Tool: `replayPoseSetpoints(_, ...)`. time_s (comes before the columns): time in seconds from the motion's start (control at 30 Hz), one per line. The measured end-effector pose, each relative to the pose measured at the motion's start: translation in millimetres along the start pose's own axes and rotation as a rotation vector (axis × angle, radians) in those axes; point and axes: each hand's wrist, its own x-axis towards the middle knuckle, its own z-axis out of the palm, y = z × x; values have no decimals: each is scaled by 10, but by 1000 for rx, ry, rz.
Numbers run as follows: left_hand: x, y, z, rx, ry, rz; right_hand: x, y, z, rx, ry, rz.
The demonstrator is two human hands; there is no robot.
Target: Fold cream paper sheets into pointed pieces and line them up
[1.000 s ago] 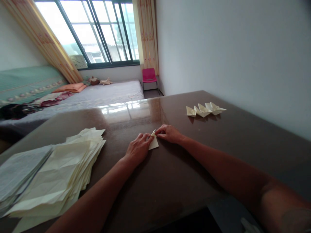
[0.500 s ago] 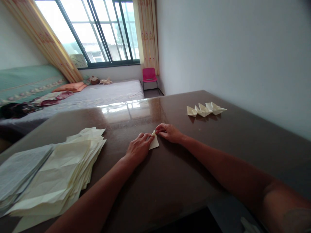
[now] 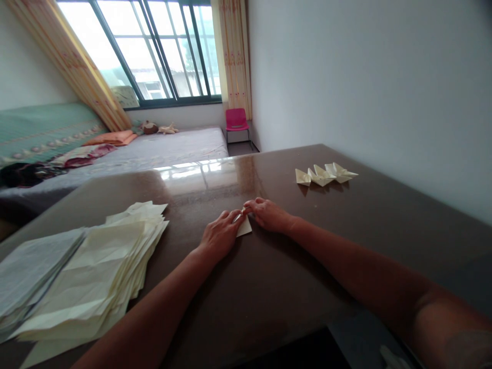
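Observation:
A small folded piece of cream paper [image 3: 245,228] lies on the glossy brown table [image 3: 277,277], partly hidden under my fingers. My left hand [image 3: 222,231] presses on its left side, fingers closed over the edge. At the paper's top tip, my right hand [image 3: 269,213] pinches with thumb and forefinger, close against the left fingertips. Several folded paper shapes with pointed ends [image 3: 325,175] stand in a row farther back on the right.
On the left of the table lie a stack of creased cream paper sheets [image 3: 100,266] and a pile of greyish sheets [image 3: 34,266]. Beyond the table are a bed [image 3: 172,146], a pink chair [image 3: 237,120] and a window. A white wall [image 3: 365,87] runs along the right.
My right hand has shifted slightly left and down, its fingertips now over the paper's top tip and nearer the left fingers. The left hand has hardly moved.

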Motion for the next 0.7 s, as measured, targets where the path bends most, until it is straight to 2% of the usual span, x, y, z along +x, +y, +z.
replayPoseSetpoints(0.23,-10,-20,-76,-44,-40,90,21,78,-35,319,10,219)
replayPoseSetpoints(0.33,0,-21,-106,-68,-63,98,31,108,-51,409,52,330)
replayPoseSetpoints(0.4,3,-2,-124,-76,-67,65,33,117,-45,337,97,309)
replayPoseSetpoints(0.47,-2,24,-140,-76,-52,56,24,112,-32,181,99,186)
replayPoseSetpoints(0.57,-11,30,-137,-110,-5,81,-8,83,-24,-40,-1,38)
replayPoseSetpoints(0.63,-6,-9,-104,-168,20,46,-27,58,-36,-134,-71,30)
replayPoseSetpoints(0.7,12,-72,-52,-225,39,-56,-34,41,-52,-186,-117,37)
